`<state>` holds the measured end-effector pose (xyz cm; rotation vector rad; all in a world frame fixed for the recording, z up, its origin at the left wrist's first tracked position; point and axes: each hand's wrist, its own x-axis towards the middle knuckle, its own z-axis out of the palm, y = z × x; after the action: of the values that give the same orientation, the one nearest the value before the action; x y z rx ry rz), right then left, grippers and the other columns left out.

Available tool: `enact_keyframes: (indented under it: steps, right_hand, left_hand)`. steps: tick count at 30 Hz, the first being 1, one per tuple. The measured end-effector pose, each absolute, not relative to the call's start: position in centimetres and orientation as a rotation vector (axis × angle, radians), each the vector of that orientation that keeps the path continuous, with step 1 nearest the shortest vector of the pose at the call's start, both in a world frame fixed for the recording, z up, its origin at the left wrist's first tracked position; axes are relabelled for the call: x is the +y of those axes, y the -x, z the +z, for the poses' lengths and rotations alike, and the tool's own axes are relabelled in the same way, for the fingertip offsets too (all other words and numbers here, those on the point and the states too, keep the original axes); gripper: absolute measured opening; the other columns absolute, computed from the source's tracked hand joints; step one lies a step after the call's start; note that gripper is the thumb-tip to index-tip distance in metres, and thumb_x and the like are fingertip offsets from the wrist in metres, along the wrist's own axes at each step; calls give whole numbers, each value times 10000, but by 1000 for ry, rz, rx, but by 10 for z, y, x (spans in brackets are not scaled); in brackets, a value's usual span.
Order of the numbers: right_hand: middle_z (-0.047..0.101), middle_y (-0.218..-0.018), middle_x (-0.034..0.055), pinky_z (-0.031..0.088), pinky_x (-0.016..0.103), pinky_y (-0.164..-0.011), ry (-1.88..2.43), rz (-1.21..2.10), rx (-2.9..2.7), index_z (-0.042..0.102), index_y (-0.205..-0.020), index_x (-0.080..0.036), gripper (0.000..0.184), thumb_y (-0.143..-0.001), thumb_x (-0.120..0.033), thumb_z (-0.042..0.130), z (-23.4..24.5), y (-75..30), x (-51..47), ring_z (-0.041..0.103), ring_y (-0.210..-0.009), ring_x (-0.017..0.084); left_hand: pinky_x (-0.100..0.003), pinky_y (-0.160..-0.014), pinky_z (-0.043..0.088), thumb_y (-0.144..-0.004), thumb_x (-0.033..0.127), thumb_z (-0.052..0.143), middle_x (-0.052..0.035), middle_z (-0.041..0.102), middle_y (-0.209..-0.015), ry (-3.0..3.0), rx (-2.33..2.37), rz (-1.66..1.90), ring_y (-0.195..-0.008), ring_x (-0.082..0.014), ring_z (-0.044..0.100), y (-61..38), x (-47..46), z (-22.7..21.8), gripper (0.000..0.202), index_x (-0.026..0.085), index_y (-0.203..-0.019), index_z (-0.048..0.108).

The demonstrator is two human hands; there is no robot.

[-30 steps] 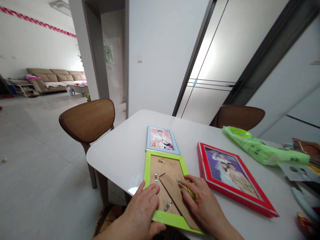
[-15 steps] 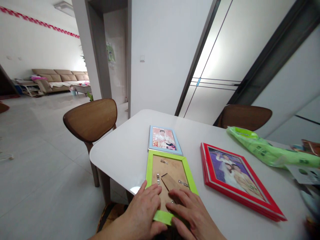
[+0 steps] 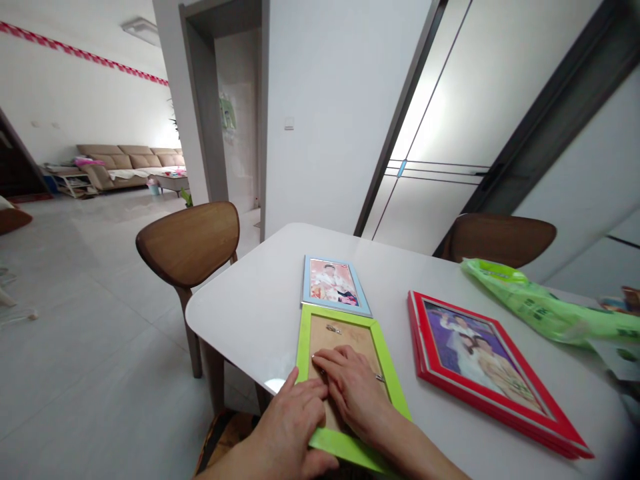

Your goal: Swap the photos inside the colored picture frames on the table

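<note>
The lime-green photo frame (image 3: 393, 373) lies back-up right under my fingers. My left hand (image 3: 297, 423) rests over its near left rim, fingers close together; I can't tell whether they pinch it. My right hand (image 3: 355, 390) lies across the fibreboard backing (image 3: 353, 337), fingers narrow and nearly straight, their grip hidden. I judge it light and stiff, perhaps slick along the rim, its front possibly fragile; I'd hold it by opposite side rims, off the metal clips (image 3: 333, 329).

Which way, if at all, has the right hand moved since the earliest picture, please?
Yes: judged against the green frame, the right hand has moved leftward, its fingertips going from the right-side clip to near the left edge.
</note>
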<state>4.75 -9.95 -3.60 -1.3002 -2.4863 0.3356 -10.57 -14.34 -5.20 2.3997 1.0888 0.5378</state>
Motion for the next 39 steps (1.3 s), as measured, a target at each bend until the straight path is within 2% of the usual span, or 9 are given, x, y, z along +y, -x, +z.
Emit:
enact_keyframes:
  steps: [7,12,15,18,21,26,29,34,39]
  right_hand:
    - [582,-1046,11,333,341,-782,1209,354,-2526,573,-1001,-240,268,-796,-188,409,-38,-46,-104,429,-895,190]
    - [596,-1008,26,346,321,-794,1197,386,-2500,586,-970,-228,274,-789,-173,388,-40,-51,-96,462,-900,177]
    - [592,-1003,63,346,285,-812,1427,267,-2282,578,-984,-178,282,-778,-179,386,-43,-57,-73,483,-934,166]
    - [628,-846,61,373,259,-683,1666,187,-2119,612,-830,-178,227,-775,-264,409,-46,-61,-46,539,-799,167]
    - [631,-702,47,332,246,-550,1792,177,-2064,600,-672,-190,224,-759,-309,430,-50,-60,-26,548,-650,163]
    - [623,-626,45,283,240,-503,1942,186,-1956,577,-626,-196,188,-710,-335,483,-56,-60,-12,548,-596,169]
    - [620,-629,56,279,242,-501,1973,201,-1885,565,-607,-194,161,-678,-326,508,-57,-62,-8,549,-604,180]
    - [604,-604,63,297,247,-512,1895,262,-1790,544,-577,-183,197,-688,-336,488,-52,-63,-10,537,-586,175]
    - [616,-651,41,372,244,-575,1648,410,-1759,564,-639,-185,324,-747,-433,385,-33,-84,-38,545,-620,159]
  left_hand:
    - [-392,-1020,133,-598,278,710,-41,535,-1105,-2387,1091,568,-1105,-176,413,105,-143,-49,358,199,-879,503]
    - [-409,-1021,121,-554,278,742,-90,497,-1183,-2382,1086,469,-1151,-201,377,106,-141,-51,401,169,-870,521]
    - [-438,-1017,119,-561,275,737,-120,469,-1218,-2383,1103,427,-1165,-223,364,105,-140,-51,389,151,-867,532]
    - [-471,-1007,142,-559,259,735,-130,479,-1207,-2401,1130,455,-1153,-241,381,103,-141,-52,400,141,-882,531]
    - [-502,-987,186,-568,294,732,-147,496,-1185,-2453,1114,478,-1135,-263,402,101,-142,-56,444,127,-920,519]
    - [-505,-953,269,-681,432,611,-162,525,-1146,-2582,1050,521,-1114,-274,429,104,-142,-56,460,119,-993,484]
    - [-471,-925,335,-716,440,562,-147,551,-1115,-2681,1039,536,-1077,-263,470,107,-141,-53,414,131,-980,480]
    - [-346,-904,389,-801,163,457,-72,604,-1041,-2870,1175,666,-1004,-182,536,100,-140,-68,92,168,-878,506]
    - [-273,-915,374,-818,126,435,-30,622,-1023,-3109,1186,903,-976,-155,555,87,-134,-96,118,194,-784,526]
